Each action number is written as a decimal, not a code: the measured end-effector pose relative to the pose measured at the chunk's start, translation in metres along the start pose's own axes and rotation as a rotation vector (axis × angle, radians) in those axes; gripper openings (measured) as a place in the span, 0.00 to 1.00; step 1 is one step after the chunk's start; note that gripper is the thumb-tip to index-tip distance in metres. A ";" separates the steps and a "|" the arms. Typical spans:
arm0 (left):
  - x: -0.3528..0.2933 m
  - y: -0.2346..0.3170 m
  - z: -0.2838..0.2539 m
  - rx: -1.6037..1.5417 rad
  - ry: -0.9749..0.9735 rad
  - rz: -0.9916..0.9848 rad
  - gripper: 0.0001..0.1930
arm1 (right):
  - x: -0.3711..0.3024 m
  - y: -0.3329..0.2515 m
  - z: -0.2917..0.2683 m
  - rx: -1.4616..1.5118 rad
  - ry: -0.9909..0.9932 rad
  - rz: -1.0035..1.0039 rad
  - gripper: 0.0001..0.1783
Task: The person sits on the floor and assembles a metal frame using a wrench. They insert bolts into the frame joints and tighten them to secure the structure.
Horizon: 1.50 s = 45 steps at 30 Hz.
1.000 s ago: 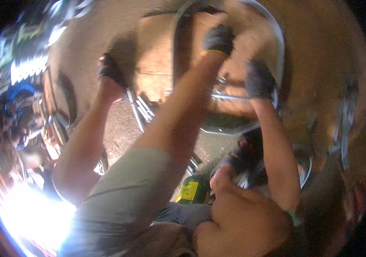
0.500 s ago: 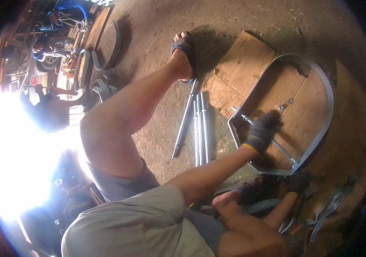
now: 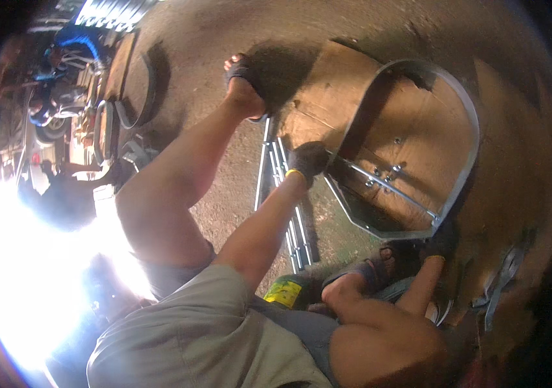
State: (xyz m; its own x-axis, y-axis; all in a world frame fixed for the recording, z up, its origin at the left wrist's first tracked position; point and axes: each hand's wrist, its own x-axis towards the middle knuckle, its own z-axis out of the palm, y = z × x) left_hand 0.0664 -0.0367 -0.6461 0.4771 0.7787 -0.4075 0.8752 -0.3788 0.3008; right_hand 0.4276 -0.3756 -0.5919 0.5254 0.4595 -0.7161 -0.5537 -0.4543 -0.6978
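A bent metal band (image 3: 474,123) forms a large rounded loop on the cardboard in front of me. Across its inside runs a thin metal rod (image 3: 411,198), slanting down to the right. My gloved left hand (image 3: 308,159) is closed round the rod's end, just outside the band's left side. Beside the band's lower right corner, near the rod's other end, is my gloved right hand (image 3: 443,240); its fingers are lost in shadow. Several small nuts (image 3: 397,140) lie inside the loop, some close to the rod.
Loose metal rods (image 3: 293,233) lie on the floor left of the brown cardboard (image 3: 334,84). A yellow-green container (image 3: 283,292) stands by my right foot. Metal strips (image 3: 502,284) lie at the right. More bent bands (image 3: 150,90) and people working (image 3: 82,42) are at the upper left.
My left hand has moved left along the rod, from inside the loop to the rod's outer end. The nuts it covered now show. The right hand stays by the corner; the view has shifted.
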 end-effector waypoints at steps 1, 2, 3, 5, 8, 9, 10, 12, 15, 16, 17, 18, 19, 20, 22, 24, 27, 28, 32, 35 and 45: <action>0.002 0.007 -0.003 -0.110 -0.015 -0.020 0.08 | 0.001 0.008 -0.005 -0.151 0.068 -0.099 0.19; 0.005 0.016 -0.005 -0.223 -0.031 -0.037 0.08 | 0.009 0.019 -0.007 -0.488 0.172 -0.251 0.20; 0.006 0.008 0.004 -0.198 0.023 0.024 0.08 | 0.021 0.033 -0.006 -0.801 0.286 -0.389 0.21; 0.002 -0.033 0.022 -0.107 0.147 0.170 0.09 | 0.034 0.044 0.010 -0.956 0.356 -0.469 0.24; 0.004 -0.036 0.020 -0.252 0.034 0.149 0.10 | 0.040 0.050 0.005 -1.022 0.397 -0.450 0.23; 0.004 -0.029 0.013 -0.327 -0.038 0.095 0.09 | 0.039 0.053 -0.002 -1.024 0.401 -0.420 0.22; 0.000 -0.009 -0.001 -0.125 -0.069 0.107 0.09 | 0.039 0.059 -0.006 -0.977 0.400 -0.378 0.21; 0.000 0.021 -0.019 0.184 -0.119 0.072 0.10 | 0.046 0.070 -0.011 -0.761 0.439 -0.278 0.21; 0.005 -0.005 -0.014 0.316 -0.048 0.103 0.10 | 0.030 0.051 0.018 -0.390 0.409 -0.031 0.21; 0.005 -0.013 -0.009 0.342 -0.013 0.142 0.11 | 0.023 0.048 0.026 -0.276 0.379 0.064 0.20; 0.006 -0.022 -0.003 0.362 0.029 0.178 0.12 | 0.028 0.064 0.018 -0.538 0.408 -0.109 0.20; 0.010 -0.021 0.004 0.371 0.059 0.218 0.14 | 0.035 0.088 -0.007 -0.800 0.446 -0.283 0.20; 0.012 -0.021 0.006 0.369 0.072 0.242 0.16 | 0.040 0.107 -0.015 -1.057 0.472 -0.459 0.20; 0.012 -0.030 0.006 0.379 0.091 0.268 0.15 | 0.041 0.104 -0.003 -0.910 0.420 -0.280 0.19; 0.003 -0.028 0.003 -0.386 0.124 -0.188 0.13 | 0.031 0.064 0.012 -0.626 0.294 0.082 0.16; 0.002 -0.029 -0.003 -0.436 0.088 -0.170 0.12 | 0.020 0.034 0.022 -0.516 0.272 0.157 0.12; 0.004 -0.014 -0.016 -0.154 -0.093 0.000 0.12 | 0.016 0.056 0.014 -0.815 0.334 -0.254 0.13; 0.002 -0.004 -0.022 -0.047 -0.151 0.069 0.14 | 0.012 0.060 0.011 -0.992 0.365 -0.480 0.15; 0.010 0.015 -0.046 0.485 -0.336 0.308 0.19 | 0.003 0.043 0.021 -1.127 0.308 -0.333 0.23; 0.008 0.009 -0.039 0.389 -0.313 0.304 0.16 | 0.006 0.036 0.009 -1.084 0.188 -0.268 0.27; 0.015 -0.053 0.017 -0.456 0.113 0.071 0.11 | -0.001 0.035 0.015 -0.979 0.131 -0.338 0.36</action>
State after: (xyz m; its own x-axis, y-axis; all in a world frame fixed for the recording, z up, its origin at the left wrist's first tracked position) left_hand 0.0280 -0.0137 -0.6829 0.5001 0.8183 -0.2834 0.7045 -0.1941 0.6827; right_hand 0.3984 -0.3804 -0.6157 0.6538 0.6179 -0.4368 0.3697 -0.7645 -0.5281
